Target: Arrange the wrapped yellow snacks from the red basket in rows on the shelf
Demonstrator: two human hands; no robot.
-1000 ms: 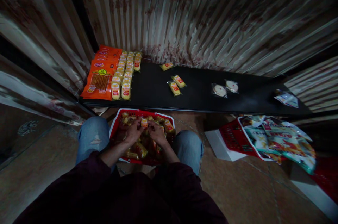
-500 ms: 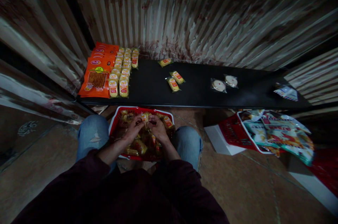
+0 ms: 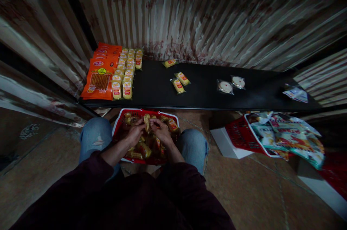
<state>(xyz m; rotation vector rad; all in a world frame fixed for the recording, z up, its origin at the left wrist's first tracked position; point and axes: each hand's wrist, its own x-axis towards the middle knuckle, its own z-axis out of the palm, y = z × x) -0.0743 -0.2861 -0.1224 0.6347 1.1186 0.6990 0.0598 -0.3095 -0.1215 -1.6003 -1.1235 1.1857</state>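
Note:
A red basket (image 3: 117, 123) with a white rim stands between my knees, filled with several yellow wrapped cakes. Over it, one wrapped cake (image 3: 147, 123) is upright between my two hands. My left hand (image 3: 136, 132) grips its left side with the fingertips, and my right hand (image 3: 162, 131) holds its right side. On the black shelf (image 3: 200, 89), at the left, several wrapped cakes (image 3: 127, 90) stand in rows beside orange snack bags (image 3: 99, 78). Two more cakes (image 3: 178, 85) lie mid-shelf, and another (image 3: 170, 63) is near the back edge.
Two round white packaged items (image 3: 225, 86) and a small white-blue packet (image 3: 295, 93) lie on the shelf's right part. A tilted red basket (image 3: 238, 134) of snack bags (image 3: 292, 136) rests on a white box (image 3: 230, 147). Striped curtain (image 3: 173, 16) hangs behind.
The cake between my hands has turned, so its label no longer faces up. My fingers have shifted around it, with my left hand slightly lower.

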